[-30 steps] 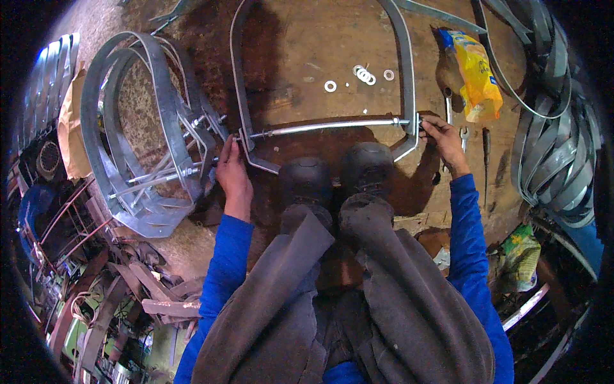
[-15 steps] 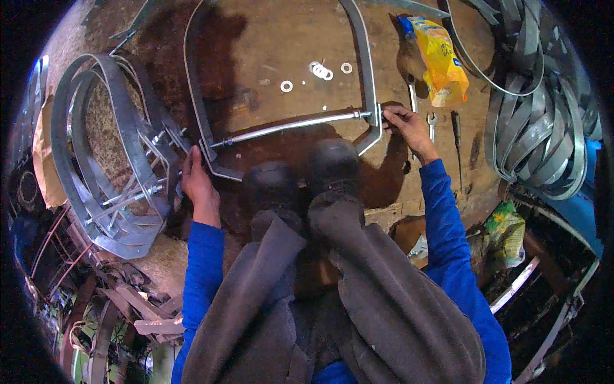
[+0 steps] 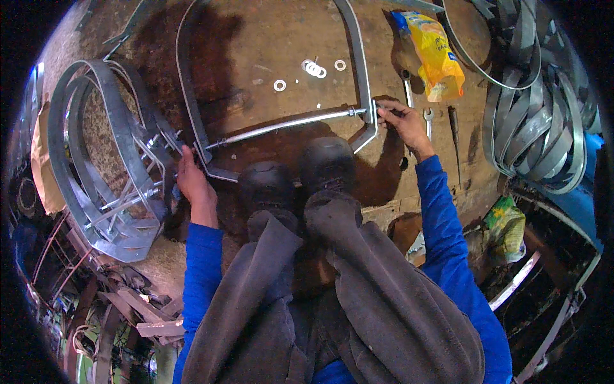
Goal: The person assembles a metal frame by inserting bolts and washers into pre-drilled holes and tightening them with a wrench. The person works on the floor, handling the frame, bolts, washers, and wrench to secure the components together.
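Note:
A U-shaped grey metal band [image 3: 362,70] lies on the dirt ground ahead of my dark shoes [image 3: 326,163]. A long threaded rod [image 3: 281,125] spans its two bent ends. My left hand [image 3: 192,182] grips the rod's left end where it passes through the band. At the right end, the fingers of my right hand [image 3: 396,118] pinch the nut on the rod. Several flat washers [image 3: 313,68] lie on the ground inside the band.
Finished metal band clamps [image 3: 102,173] are stacked at the left. Loose metal strips [image 3: 537,128] pile at the right. A yellow plastic bag [image 3: 438,57], wrenches [image 3: 428,118] and a screwdriver [image 3: 453,125] lie near my right hand. A green bag [image 3: 508,224] sits lower right.
The view has shifted, so the band and rod sit differently in the picture. Both hands stay at the rod's ends; the right hand's fingers work at the nut.

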{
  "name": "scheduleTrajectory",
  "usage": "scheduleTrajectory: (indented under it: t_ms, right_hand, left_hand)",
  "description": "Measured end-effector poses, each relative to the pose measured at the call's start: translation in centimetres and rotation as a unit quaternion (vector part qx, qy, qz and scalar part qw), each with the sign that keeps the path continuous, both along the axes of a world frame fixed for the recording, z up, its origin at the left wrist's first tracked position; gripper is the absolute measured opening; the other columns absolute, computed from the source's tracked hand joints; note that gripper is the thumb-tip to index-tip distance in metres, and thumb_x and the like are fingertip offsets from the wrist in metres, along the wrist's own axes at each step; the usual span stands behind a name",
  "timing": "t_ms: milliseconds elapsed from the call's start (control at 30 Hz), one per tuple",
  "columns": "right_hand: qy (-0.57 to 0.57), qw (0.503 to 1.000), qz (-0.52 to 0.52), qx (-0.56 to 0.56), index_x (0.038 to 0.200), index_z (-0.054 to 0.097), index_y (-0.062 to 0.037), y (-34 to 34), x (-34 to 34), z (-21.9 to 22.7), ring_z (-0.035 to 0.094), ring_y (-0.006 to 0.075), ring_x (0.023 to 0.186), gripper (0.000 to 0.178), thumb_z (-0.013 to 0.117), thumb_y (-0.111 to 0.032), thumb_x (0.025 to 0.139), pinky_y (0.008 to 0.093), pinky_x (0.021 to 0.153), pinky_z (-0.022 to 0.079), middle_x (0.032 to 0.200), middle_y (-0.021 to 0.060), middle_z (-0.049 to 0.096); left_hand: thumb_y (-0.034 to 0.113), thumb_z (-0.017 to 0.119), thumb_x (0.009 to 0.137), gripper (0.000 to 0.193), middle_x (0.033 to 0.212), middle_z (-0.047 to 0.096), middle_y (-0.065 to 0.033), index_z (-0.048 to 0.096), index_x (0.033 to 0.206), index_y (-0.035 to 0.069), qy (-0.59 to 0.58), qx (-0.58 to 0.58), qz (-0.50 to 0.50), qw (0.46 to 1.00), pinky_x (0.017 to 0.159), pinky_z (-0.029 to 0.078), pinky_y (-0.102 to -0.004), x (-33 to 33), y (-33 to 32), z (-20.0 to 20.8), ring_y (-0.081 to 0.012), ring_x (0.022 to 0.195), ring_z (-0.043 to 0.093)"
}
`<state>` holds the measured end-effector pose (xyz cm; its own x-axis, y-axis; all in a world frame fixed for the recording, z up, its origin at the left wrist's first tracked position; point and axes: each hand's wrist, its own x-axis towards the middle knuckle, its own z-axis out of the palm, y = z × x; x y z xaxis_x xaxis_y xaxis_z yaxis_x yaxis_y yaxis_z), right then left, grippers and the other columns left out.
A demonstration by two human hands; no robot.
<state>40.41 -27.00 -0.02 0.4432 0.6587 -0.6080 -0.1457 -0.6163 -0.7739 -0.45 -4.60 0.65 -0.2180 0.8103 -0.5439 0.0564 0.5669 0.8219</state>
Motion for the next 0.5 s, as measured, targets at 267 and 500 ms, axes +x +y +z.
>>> scheduleTrajectory:
  t_ms: [267, 500]
  right_hand:
    - [0.030, 0.999, -0.041, 0.003, 0.119, 0.064, -0.0037, -0.4, -0.6, 0.8, 0.065, 0.0114, 0.079, 0.032, 0.064, -0.021, 0.091, 0.0239, 0.073, 0.052, 0.097, 0.0049, 0.068]
    - [0.032, 0.999, -0.017, -0.012, 0.120, 0.063, -0.0033, -0.6, 0.0, 0.2, 0.066, 0.0117, 0.080, 0.035, 0.063, -0.024, 0.092, 0.0238, 0.073, 0.052, 0.102, 0.0054, 0.067]
  left_hand:
    - [0.031, 0.064, 0.091, 0.041, 0.108, 0.067, -0.0107, 0.062, 0.115, -0.003, 0.149, 0.088, -0.018, 0.985, 0.092, 0.042, -0.0312, -0.5, -1.6, -0.7, -0.0184, 0.100, 0.059]
    - [0.022, 0.062, 0.093, 0.039, 0.122, 0.061, -0.0110, 0.058, 0.124, -0.002, 0.133, 0.013, -0.034, 0.990, 0.094, 0.042, -0.0295, -0.1, -0.8, 0.2, -0.0179, 0.108, 0.057]
